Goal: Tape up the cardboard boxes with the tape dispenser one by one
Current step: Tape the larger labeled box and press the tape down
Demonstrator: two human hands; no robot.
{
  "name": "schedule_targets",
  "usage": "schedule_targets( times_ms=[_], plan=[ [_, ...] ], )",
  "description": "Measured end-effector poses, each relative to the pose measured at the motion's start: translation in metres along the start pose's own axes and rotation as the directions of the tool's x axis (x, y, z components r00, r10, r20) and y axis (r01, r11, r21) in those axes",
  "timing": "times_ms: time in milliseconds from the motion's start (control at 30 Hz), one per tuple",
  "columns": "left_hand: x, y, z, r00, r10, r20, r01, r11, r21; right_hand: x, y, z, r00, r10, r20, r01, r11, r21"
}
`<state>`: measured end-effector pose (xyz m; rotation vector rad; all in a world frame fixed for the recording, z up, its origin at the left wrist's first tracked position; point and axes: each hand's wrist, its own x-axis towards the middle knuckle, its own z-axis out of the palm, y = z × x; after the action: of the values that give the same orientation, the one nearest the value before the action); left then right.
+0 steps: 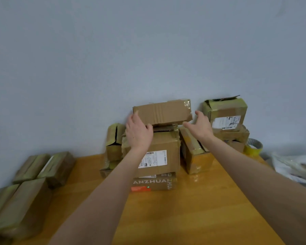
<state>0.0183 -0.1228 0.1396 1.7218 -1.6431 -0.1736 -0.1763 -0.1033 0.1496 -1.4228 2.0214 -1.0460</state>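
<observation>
Head view: orange wooden table point(193, 218) lies open between both forearms; taped boxes point(30, 188) line its left edge, a white bag point(293, 167) its right. Farther, the left hand point(138, 133) grips the left end of a flat cardboard box point(163, 112) above the labelled box point(159, 152). The right hand point(200, 126), fingers spread wide, hovers just beside its right end. A tape roll point(253, 146) sits far right by the grey wall point(113, 50).

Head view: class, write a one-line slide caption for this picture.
Left hand grips the flat cardboard box atop the middle stack; the open right hand is near its other end.
</observation>
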Motion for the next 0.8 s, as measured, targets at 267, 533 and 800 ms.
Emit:
schedule_targets(
  times_ms=[267, 533, 800],
  plan=[
    [0.059, 0.006, 0.007, 0.912, -0.382, 0.151, 0.411, 0.854, -0.318, 0.061, -0.003, -0.012, 0.985, -0.019, 0.173, -0.039, 0.946, 0.321],
    [0.035, 0.078, 0.005, 0.914, -0.394, -0.095, 0.261, 0.751, -0.606, 0.078, 0.014, -0.05, 0.987, 0.017, 0.16, -0.12, 0.738, 0.664],
    [-0.066, 0.16, 0.042, 0.858, -0.483, -0.177, 0.292, 0.741, -0.604, 0.049, 0.097, -0.143, 0.962, 0.058, 0.268, -0.235, 0.681, 0.694]
  ],
)
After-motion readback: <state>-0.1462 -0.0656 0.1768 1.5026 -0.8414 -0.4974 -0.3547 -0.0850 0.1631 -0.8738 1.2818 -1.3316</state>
